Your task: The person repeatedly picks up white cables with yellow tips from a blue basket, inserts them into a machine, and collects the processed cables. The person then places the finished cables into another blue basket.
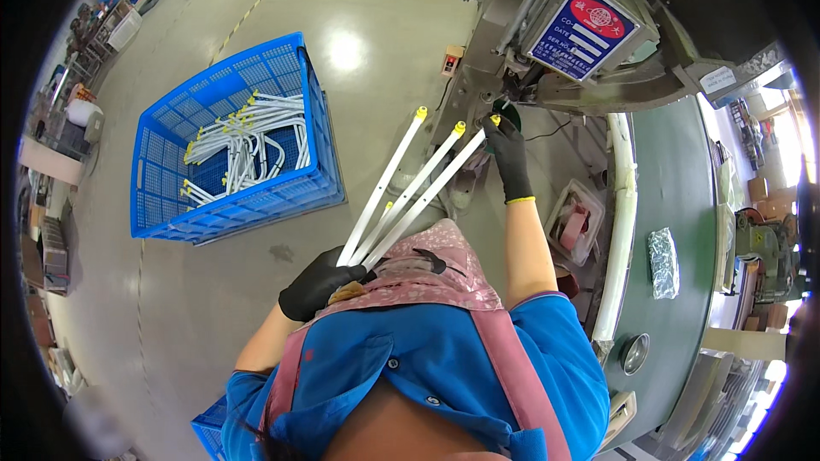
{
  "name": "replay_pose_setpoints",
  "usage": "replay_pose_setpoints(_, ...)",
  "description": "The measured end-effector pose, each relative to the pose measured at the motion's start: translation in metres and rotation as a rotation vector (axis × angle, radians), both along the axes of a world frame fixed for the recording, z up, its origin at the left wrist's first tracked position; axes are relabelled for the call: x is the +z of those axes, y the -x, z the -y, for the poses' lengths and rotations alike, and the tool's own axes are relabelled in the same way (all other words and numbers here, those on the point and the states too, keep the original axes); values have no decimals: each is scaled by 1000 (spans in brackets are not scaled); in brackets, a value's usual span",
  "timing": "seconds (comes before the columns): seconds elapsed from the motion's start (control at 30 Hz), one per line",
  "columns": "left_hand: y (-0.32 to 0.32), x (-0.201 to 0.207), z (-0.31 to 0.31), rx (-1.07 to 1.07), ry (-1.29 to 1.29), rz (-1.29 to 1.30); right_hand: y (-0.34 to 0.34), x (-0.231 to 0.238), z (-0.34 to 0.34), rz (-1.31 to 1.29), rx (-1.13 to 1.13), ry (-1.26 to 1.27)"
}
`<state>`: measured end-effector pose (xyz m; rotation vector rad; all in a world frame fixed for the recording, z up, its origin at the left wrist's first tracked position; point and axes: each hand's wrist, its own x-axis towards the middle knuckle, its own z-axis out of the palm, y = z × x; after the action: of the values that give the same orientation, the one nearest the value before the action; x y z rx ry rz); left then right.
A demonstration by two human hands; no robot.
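Observation:
My left hand (318, 288), in a black glove, is closed round the lower ends of several white tubes (382, 183) in front of my apron. They fan out upward, with yellow caps (460, 128) on their far ends and small dark holes along their sides. My right hand (510, 152), gloved too, is at the capped tip of the rightmost tube (446, 182), its fingers closed there beside the machine. The glove partly hides that cap. The tubes' near ends are out of sight behind my left hand and the apron.
A blue plastic crate (231, 137) at the left holds several bent white tubes with yellow ends. A large metal machine (589, 43) with a blue plate stands at the front right. Along my right runs a green worktop (683, 205), with a bin (574, 224) beside it.

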<state>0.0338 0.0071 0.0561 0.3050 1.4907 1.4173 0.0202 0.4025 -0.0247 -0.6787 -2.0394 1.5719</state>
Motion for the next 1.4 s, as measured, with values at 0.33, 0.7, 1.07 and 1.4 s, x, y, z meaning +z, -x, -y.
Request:
replay_pose_setpoints(0.33,2,5,-5,-7,67,-67,-46,-33,8,-28,2,252)
replay_pose_setpoints(0.7,-14,7,-14,163,-36,20,-85,-58,30,140,30,420)
replay_pose_setpoints(1.07,-75,31,-14,500,-141,-227,-89,-83,60,386,631,222)
replay_pose_setpoints(1.4,-180,62,-55,1143,-277,-375,-128,-35,165,331,1671,590)
